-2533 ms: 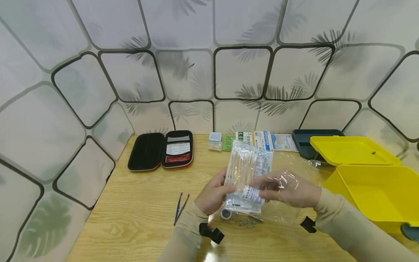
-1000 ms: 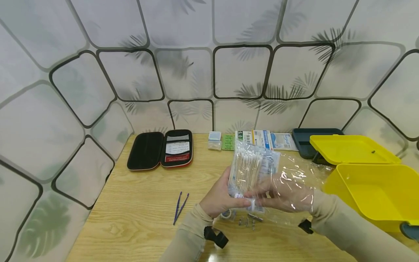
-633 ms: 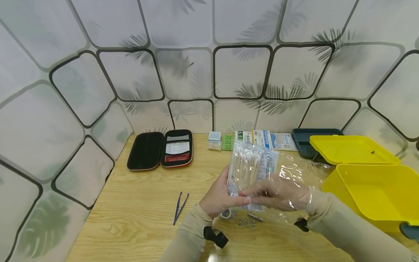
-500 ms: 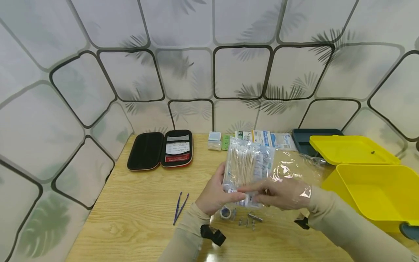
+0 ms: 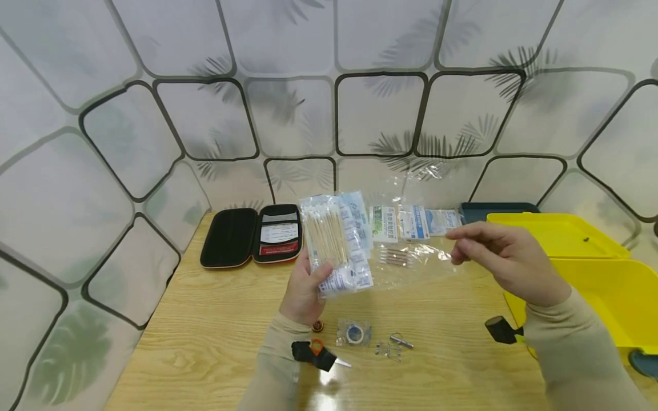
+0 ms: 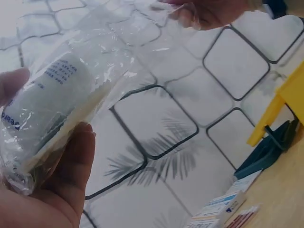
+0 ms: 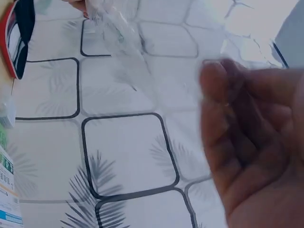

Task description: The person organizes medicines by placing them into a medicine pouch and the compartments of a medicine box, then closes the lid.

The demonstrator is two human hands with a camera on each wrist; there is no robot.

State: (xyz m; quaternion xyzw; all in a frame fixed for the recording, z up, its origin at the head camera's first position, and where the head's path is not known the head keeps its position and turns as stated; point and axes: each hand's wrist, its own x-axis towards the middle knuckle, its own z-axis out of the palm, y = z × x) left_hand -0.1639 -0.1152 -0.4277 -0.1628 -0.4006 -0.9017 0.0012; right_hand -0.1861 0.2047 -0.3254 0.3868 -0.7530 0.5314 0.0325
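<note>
My left hand (image 5: 303, 291) grips a clear plastic bag (image 6: 118, 52) by its filled lower part. Inside it are a bundle of cotton swabs (image 5: 329, 234), pale blue-printed packets (image 5: 356, 220) and a white roll with blue print (image 6: 57, 83), close to my left fingers in the left wrist view. The loose plastic stretches to the right, where my right hand (image 5: 514, 262) pinches its edge between thumb and forefinger. In the right wrist view, the right thumb and fingertip meet, blurred, and the film between them is hardly visible.
Behind the bag lie red-tipped sticks (image 5: 396, 257) and boxes (image 5: 384, 224). An open black case (image 5: 228, 237) is at left, an open yellow box (image 5: 591, 297) at right. Nearer me are tape (image 5: 354, 333), safety pins (image 5: 388, 350), a metal cylinder (image 5: 402, 341) and scissors (image 5: 341, 362).
My right hand has come out of the bag and drawn back right, pulling the plastic. My left hand has shifted left with the bag, and my left arm now hides the blue tweezers.
</note>
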